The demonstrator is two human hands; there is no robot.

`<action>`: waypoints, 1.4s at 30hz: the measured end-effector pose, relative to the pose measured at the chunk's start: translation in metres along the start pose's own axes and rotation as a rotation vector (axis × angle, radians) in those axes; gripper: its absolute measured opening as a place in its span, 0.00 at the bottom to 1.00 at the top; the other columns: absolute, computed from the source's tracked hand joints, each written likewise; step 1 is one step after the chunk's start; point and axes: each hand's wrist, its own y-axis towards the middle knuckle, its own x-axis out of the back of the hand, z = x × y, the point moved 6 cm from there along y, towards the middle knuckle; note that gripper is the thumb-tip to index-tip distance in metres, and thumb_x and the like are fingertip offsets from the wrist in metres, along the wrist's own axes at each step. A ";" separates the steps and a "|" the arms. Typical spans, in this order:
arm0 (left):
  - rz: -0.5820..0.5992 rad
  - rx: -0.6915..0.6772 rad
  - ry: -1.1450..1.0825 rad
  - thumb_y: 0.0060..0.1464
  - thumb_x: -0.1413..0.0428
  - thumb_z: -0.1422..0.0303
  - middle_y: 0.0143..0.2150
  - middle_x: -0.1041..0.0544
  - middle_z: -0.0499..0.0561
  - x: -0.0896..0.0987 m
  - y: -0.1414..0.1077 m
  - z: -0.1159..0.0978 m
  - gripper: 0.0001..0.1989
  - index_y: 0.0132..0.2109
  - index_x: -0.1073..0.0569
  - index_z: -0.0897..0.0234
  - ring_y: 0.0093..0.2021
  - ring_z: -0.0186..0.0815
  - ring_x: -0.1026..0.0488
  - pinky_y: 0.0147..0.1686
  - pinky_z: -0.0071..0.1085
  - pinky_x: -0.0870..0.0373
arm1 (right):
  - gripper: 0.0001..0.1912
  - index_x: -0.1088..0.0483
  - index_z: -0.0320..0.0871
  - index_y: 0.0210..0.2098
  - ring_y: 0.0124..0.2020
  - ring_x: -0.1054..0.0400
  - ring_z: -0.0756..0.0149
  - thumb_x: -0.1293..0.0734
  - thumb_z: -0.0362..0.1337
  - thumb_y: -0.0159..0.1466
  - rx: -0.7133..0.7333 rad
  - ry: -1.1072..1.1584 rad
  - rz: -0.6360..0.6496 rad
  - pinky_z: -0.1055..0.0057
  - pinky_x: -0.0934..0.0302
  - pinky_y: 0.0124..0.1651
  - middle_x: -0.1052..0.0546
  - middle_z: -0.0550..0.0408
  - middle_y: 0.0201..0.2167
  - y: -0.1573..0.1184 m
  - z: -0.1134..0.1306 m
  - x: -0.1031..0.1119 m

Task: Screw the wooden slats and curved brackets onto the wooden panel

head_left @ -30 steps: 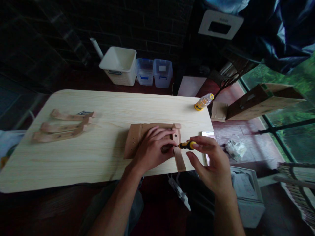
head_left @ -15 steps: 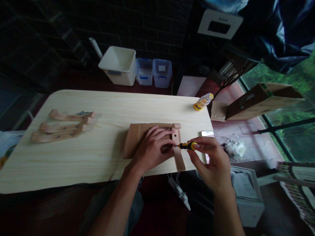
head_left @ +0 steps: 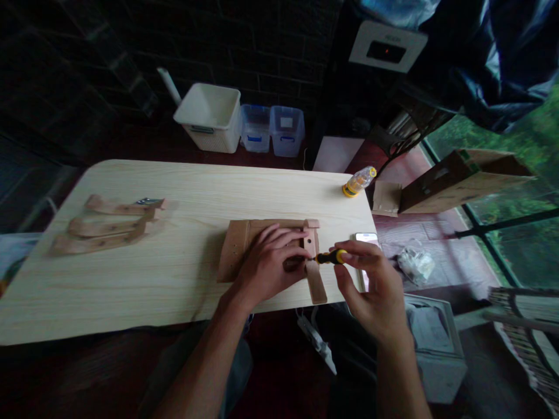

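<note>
My right hand point(head_left: 371, 285) is closed around the handle end of a yellow and black screwdriver point(head_left: 332, 257). The driver lies nearly level, its tip pointing left at the wooden leg piece point(head_left: 316, 282). This narrow piece, with a dark hole, runs along the right end of a light brown wooden box-like part point(head_left: 238, 244). Across that part rests my left hand point(head_left: 273, 256), its fingers closed on the edge of the leg piece beside the driver tip. Whatever fastener sits at the tip is too small to make out.
Several curved wooden pieces point(head_left: 109, 230) lie at the table's left, with small metal items point(head_left: 148, 201) beside them. A clear bottle with yellow ends point(head_left: 358, 181) stands at the back right corner. A phone point(head_left: 367, 237) lies near the right edge. Bins point(head_left: 209, 137) stand beyond the table point(head_left: 196, 186).
My right hand's fingers have shifted slightly around the screwdriver handle. The driver tip stays at the same spot, and my left hand holds its place.
</note>
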 end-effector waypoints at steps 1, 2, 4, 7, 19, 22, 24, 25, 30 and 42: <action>0.001 -0.001 -0.001 0.55 0.36 0.70 0.59 0.23 0.46 0.000 0.000 0.000 0.08 0.42 0.21 0.53 0.61 0.41 0.29 0.68 0.54 0.43 | 0.15 0.30 0.49 0.48 0.51 0.24 0.57 0.31 0.27 0.64 0.000 0.004 0.010 0.55 0.27 0.52 0.22 0.49 0.50 0.000 0.001 0.000; 0.001 -0.001 -0.001 0.56 0.37 0.70 0.59 0.23 0.46 -0.001 0.000 0.001 0.08 0.42 0.21 0.53 0.61 0.40 0.29 0.68 0.54 0.43 | 0.16 0.30 0.49 0.48 0.52 0.24 0.57 0.31 0.27 0.64 0.002 0.009 0.020 0.54 0.27 0.53 0.22 0.49 0.51 0.000 0.003 -0.001; -0.004 -0.001 -0.001 0.56 0.37 0.70 0.59 0.23 0.46 -0.001 0.000 0.001 0.07 0.42 0.21 0.53 0.61 0.40 0.29 0.68 0.53 0.43 | 0.16 0.30 0.49 0.49 0.52 0.24 0.57 0.31 0.26 0.64 0.007 0.021 0.028 0.54 0.27 0.52 0.22 0.49 0.52 -0.001 0.004 -0.002; -0.008 0.001 0.000 0.56 0.37 0.71 0.59 0.23 0.46 -0.001 0.000 0.001 0.08 0.42 0.20 0.52 0.61 0.40 0.29 0.68 0.53 0.43 | 0.17 0.30 0.50 0.48 0.50 0.24 0.58 0.31 0.26 0.63 0.005 0.034 0.016 0.56 0.27 0.50 0.22 0.50 0.50 -0.001 0.002 -0.003; 0.010 0.002 -0.010 0.55 0.36 0.70 0.60 0.24 0.46 -0.001 0.000 0.001 0.09 0.43 0.21 0.52 0.61 0.40 0.29 0.68 0.55 0.44 | 0.17 0.31 0.50 0.49 0.52 0.25 0.57 0.32 0.26 0.64 -0.009 0.084 0.026 0.54 0.26 0.51 0.23 0.49 0.51 -0.003 0.001 -0.007; 0.006 0.003 -0.002 0.55 0.36 0.70 0.60 0.24 0.46 -0.002 -0.001 0.002 0.09 0.43 0.21 0.52 0.62 0.40 0.30 0.69 0.54 0.44 | 0.17 0.31 0.50 0.49 0.51 0.24 0.58 0.32 0.26 0.64 -0.006 0.095 0.019 0.55 0.26 0.50 0.22 0.50 0.50 -0.002 0.000 -0.008; 0.011 0.003 0.001 0.55 0.37 0.70 0.61 0.24 0.46 -0.002 -0.001 0.002 0.09 0.43 0.21 0.52 0.62 0.40 0.30 0.69 0.54 0.44 | 0.17 0.31 0.50 0.49 0.50 0.24 0.59 0.31 0.26 0.64 0.009 0.094 0.001 0.57 0.26 0.49 0.22 0.51 0.49 -0.002 -0.003 -0.008; 0.011 0.002 0.001 0.55 0.37 0.70 0.61 0.24 0.46 -0.002 -0.001 0.002 0.09 0.43 0.21 0.53 0.62 0.40 0.29 0.69 0.54 0.44 | 0.17 0.31 0.50 0.48 0.50 0.24 0.59 0.31 0.26 0.64 0.012 0.094 -0.010 0.57 0.26 0.48 0.22 0.51 0.48 -0.002 -0.004 -0.008; 0.004 -0.004 -0.006 0.56 0.36 0.69 0.60 0.24 0.45 -0.001 -0.001 0.001 0.08 0.43 0.21 0.52 0.61 0.40 0.29 0.68 0.54 0.43 | 0.17 0.30 0.50 0.49 0.51 0.24 0.57 0.31 0.27 0.64 -0.002 0.086 -0.018 0.55 0.26 0.50 0.23 0.49 0.50 -0.002 -0.006 -0.008; 0.009 0.001 -0.002 0.55 0.36 0.70 0.60 0.24 0.46 -0.001 0.000 0.000 0.08 0.43 0.21 0.52 0.61 0.40 0.29 0.69 0.53 0.44 | 0.19 0.31 0.50 0.49 0.50 0.24 0.58 0.31 0.24 0.63 0.023 0.106 -0.032 0.56 0.26 0.48 0.22 0.50 0.48 -0.003 -0.002 -0.012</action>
